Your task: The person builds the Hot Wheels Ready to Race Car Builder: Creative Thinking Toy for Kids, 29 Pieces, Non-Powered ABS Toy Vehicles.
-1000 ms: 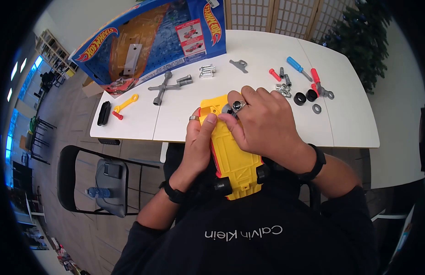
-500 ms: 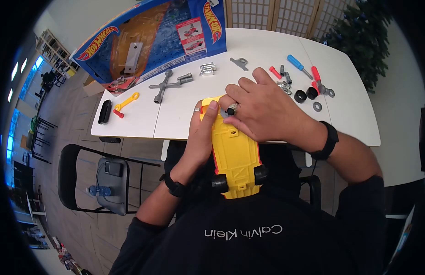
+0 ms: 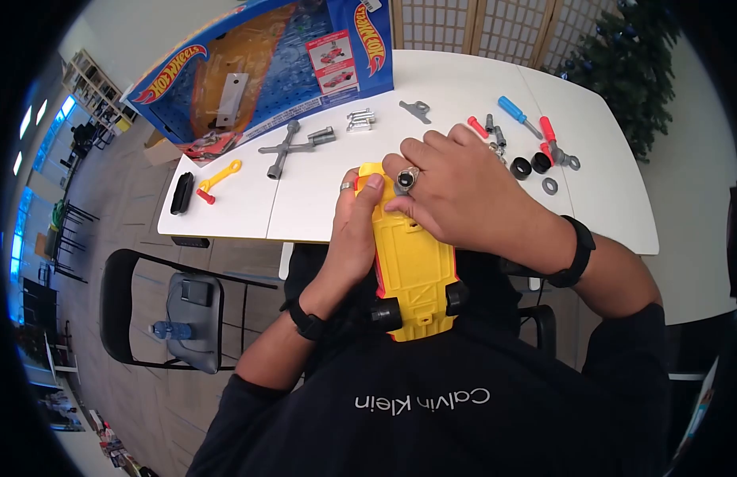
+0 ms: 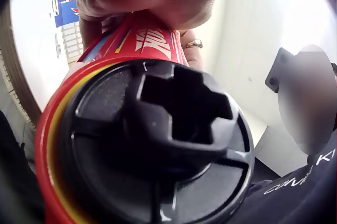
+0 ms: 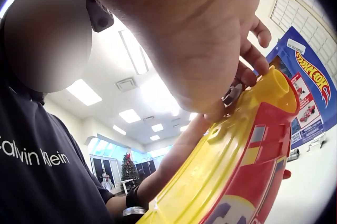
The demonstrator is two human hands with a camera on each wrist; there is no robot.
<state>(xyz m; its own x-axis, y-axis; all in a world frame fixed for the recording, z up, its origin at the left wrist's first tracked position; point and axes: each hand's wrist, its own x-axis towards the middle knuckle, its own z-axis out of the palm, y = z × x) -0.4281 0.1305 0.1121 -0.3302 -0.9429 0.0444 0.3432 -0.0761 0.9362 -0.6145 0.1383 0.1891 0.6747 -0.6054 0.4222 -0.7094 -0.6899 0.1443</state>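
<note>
A toy car (image 3: pixel 416 262) is held bottom up over the person's lap, its yellow underside facing the head camera and its red body below. Along its left side, the left hand (image 3: pixel 352 238) grips the front end, thumb on the yellow base. The right hand (image 3: pixel 471 195) pinches a small grey piece (image 3: pixel 400 191) against the underside near the front; the fingers mostly hide it. Two black wheels (image 3: pixel 386 315) show at the end nearest the person. The left wrist view shows a black wheel (image 4: pixel 100 113) close up, with a cross-shaped socket at its hub.
A Hot Wheels box (image 3: pixel 297 91) stands at the table's back left. Before it lie a grey cross-shaped wrench (image 3: pixel 283 149), a yellow wrench (image 3: pixel 220 176) and a black part (image 3: pixel 181 194). At right are a blue screwdriver (image 3: pixel 511 110), black rings (image 3: pixel 520 168) and a grey washer (image 3: pixel 550 185).
The right hand has turned at the wrist on the grey piece, its forearm swinging outward and its fingers rising, then dipping again. The left hand keeps its grip; the car has shifted slightly.
</note>
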